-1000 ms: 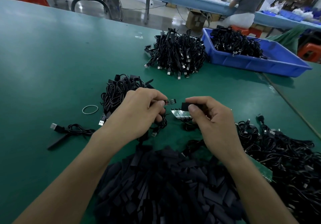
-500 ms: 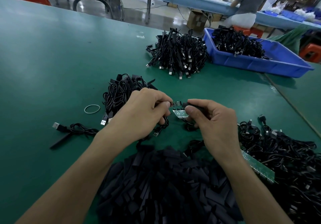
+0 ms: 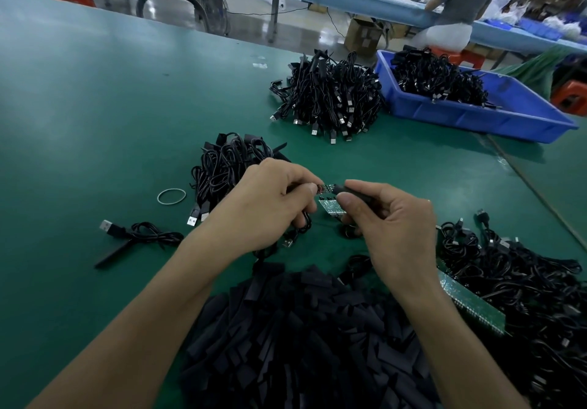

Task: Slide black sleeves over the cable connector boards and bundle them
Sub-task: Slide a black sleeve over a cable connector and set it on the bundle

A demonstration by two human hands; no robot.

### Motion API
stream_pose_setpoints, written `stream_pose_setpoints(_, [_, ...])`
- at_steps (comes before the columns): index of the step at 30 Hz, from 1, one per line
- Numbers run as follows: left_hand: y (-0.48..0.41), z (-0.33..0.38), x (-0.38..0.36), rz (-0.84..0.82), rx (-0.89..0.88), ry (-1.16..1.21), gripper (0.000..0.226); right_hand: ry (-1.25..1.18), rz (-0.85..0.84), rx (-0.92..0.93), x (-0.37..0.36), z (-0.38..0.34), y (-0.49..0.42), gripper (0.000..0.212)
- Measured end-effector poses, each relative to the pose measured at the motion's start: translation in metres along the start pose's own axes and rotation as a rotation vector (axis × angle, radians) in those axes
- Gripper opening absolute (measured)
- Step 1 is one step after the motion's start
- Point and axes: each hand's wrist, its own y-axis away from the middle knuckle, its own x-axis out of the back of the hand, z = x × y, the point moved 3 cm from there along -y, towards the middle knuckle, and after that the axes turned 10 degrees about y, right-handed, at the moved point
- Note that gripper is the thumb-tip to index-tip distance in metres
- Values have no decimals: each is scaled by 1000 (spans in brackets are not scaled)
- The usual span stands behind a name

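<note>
Sleeve (image 3: 351, 191) now meets the board (image 3: 326, 188), closer than before, between the hands: left hand (image 3: 263, 208) pinches the board, right hand (image 3: 400, 230) grips the sleeve.

Left hand (image 3: 266, 205), right hand (image 3: 394, 221): fingertips pinched

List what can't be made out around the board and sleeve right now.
- Head view: connector board mostly hidden by fingers of the left hand; its parts are too small to read.
- Head view: black sleeve, rear end covered by the right hand, so its length is unclear.
- Head view: sleeve pile cut off by the bottom edge.
</note>
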Motion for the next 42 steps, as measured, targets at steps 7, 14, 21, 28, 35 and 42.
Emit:
stream_pose_setpoints(7, [0,0,4,-43,28,130,23,-91,-82,-7,1,-1,-4,19])
stream_pose_setpoints(14, [1,-1,3,-192,42,171,21,-171,-362,20,13,1,-17,20])
stream_pose_setpoints(21, [-2,-7,0,-180,57,203,12,-171,-368,77,9,1,-15,19])
stream_pose_setpoints(28, [-4,-13,0,-22,63,74,16,-142,-213,83,9,5,-10,15])
stream_pose_setpoints(35, [-4,-12,2,-13,50,-30,25,-126,-161,90,8,7,-8,17])
stream_pose_setpoints(42, [-4,-11,1,-41,2,-87,30,-138,-199,105,10,5,-8,18])
